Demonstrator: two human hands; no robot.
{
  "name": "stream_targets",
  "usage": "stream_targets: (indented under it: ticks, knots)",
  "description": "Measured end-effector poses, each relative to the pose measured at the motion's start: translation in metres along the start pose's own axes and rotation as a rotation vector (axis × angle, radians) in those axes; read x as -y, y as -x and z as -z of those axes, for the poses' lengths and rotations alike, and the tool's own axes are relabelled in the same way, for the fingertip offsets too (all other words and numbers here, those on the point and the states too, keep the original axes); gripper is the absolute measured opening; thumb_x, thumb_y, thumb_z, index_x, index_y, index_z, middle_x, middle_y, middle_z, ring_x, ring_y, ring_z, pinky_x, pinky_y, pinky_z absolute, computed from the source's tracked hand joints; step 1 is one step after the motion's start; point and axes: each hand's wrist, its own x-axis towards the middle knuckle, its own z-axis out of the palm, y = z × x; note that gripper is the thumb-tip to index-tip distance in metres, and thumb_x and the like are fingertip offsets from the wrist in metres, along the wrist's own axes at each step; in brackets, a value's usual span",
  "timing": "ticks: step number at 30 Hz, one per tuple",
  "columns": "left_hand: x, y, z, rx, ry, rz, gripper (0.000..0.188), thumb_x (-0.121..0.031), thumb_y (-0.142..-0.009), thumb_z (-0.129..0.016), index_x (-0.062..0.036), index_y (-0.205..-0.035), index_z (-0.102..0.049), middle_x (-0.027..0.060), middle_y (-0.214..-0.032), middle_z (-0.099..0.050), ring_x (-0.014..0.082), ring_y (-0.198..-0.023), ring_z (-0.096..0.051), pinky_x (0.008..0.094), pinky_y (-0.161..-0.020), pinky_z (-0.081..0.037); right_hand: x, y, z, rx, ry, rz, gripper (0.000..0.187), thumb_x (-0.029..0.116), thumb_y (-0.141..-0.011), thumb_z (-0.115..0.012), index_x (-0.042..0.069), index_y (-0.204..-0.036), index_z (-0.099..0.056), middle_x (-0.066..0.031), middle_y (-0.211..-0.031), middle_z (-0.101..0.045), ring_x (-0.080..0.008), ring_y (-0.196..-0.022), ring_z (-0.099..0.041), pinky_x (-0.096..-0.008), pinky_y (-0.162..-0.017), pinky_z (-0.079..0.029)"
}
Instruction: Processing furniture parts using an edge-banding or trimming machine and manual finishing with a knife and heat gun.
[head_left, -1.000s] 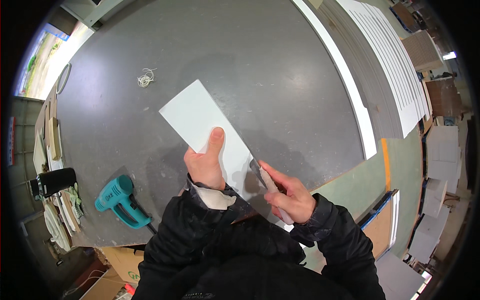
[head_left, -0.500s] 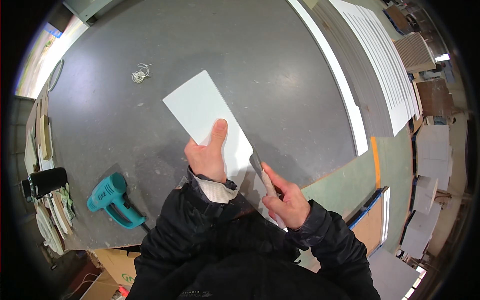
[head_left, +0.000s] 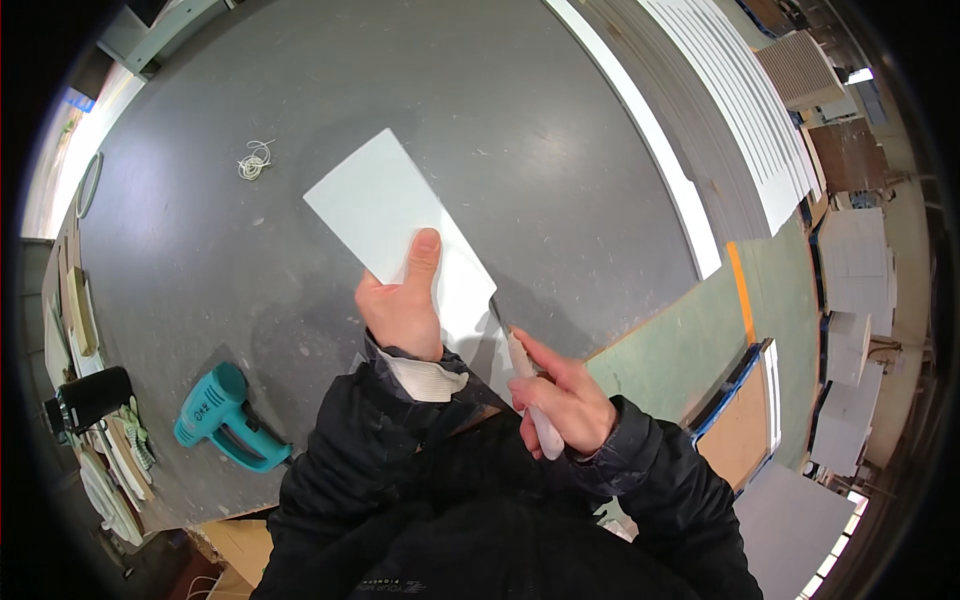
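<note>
My left hand [head_left: 402,312] grips a long white board [head_left: 375,200] near its lower part, thumb flat on top and fingers under it. The board slants from upper left toward my body, above the grey tabletop. In my right hand [head_left: 572,400] is a knife [head_left: 533,405] with a pale, wrapped-looking handle, fingers closed round it and the index finger stretched along it. Its thin dark blade points up and lies at the board's right edge, where a small notch or step shows. Whether the blade touches the edge I cannot tell.
A teal heat gun [head_left: 232,420] lies on the grey table [head_left: 540,120] at left, near a black case-like object [head_left: 92,398]. A tangle of white string [head_left: 255,160] lies farther back. Stacked white panels [head_left: 735,100] and a white strip [head_left: 650,140] stand at right.
The knife blade has turned and now shows narrower, close by the board's edge. My hands and the board keep nearly the same grip, while the whole view has shifted slightly.
</note>
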Motion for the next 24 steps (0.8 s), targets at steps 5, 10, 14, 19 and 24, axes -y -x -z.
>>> stream_targets:
  ticks: [5, 10, 14, 19, 24]
  knots:
    - [0.001, 0.007, -0.006, 0.007, -0.037, -0.076, 0.037, -0.021, -0.087, -0.075, 0.0054, -0.110, -0.062, 0.0076, -0.101, -0.067, 0.0139, -0.087, -0.060, 0.0276, -0.078, -0.048, -0.013, -0.007, -0.005, -0.091, 0.347, 0.254, 0.073, 0.023, -0.086, -0.059, -0.011, -0.143, -0.029, -0.0207, -0.087, -0.065, -0.0289, -0.061, -0.065, -0.0366, -0.058, -0.050]
    - [-0.002, 0.007, 0.000, -0.015, -0.030, -0.065, 0.037, -0.020, -0.088, -0.075, 0.0051, -0.111, -0.062, 0.0074, -0.099, -0.067, 0.0144, -0.088, -0.061, 0.0276, -0.078, -0.048, -0.015, 0.007, -0.006, -0.131, 0.668, 0.359, 0.073, 0.026, -0.082, -0.062, -0.013, -0.138, -0.035, -0.0289, -0.078, -0.064, -0.0406, -0.068, -0.066, -0.0406, -0.063, -0.051]
    - [-0.002, 0.005, 0.009, -0.045, 0.007, -0.027, 0.037, -0.021, -0.087, -0.075, 0.0045, -0.110, -0.062, 0.0082, -0.100, -0.067, 0.0155, -0.087, -0.062, 0.0291, -0.076, -0.049, -0.017, 0.017, 0.007, -0.067, 0.877, 0.180, 0.070, 0.024, -0.079, -0.063, -0.009, -0.136, -0.040, -0.0274, -0.070, -0.062, -0.0451, -0.067, -0.064, -0.0457, -0.064, -0.051]
    - [-0.004, 0.001, 0.024, 0.021, -0.019, -0.041, 0.044, -0.025, -0.088, -0.074, 0.0037, -0.117, -0.059, 0.0098, -0.107, -0.065, 0.0198, -0.095, -0.062, 0.0319, -0.081, -0.050, -0.049, -0.027, 0.071, -0.355, 1.096, 0.474, 0.074, 0.022, -0.079, -0.068, 0.005, -0.144, -0.036, -0.0305, -0.098, -0.063, -0.0448, -0.087, -0.064, -0.0449, -0.078, -0.052]
    - [0.005, -0.020, 0.037, 0.094, 0.068, 0.085, 0.044, -0.025, -0.091, -0.069, 0.0025, -0.122, -0.055, 0.0107, -0.110, -0.064, 0.0231, -0.096, -0.064, 0.0360, -0.083, -0.053, -0.077, -0.059, 0.117, -0.653, 1.060, 0.895, 0.075, 0.026, -0.082, -0.073, 0.007, -0.145, -0.036, -0.0265, -0.124, -0.057, -0.0420, -0.113, -0.057, -0.0444, -0.094, -0.047]
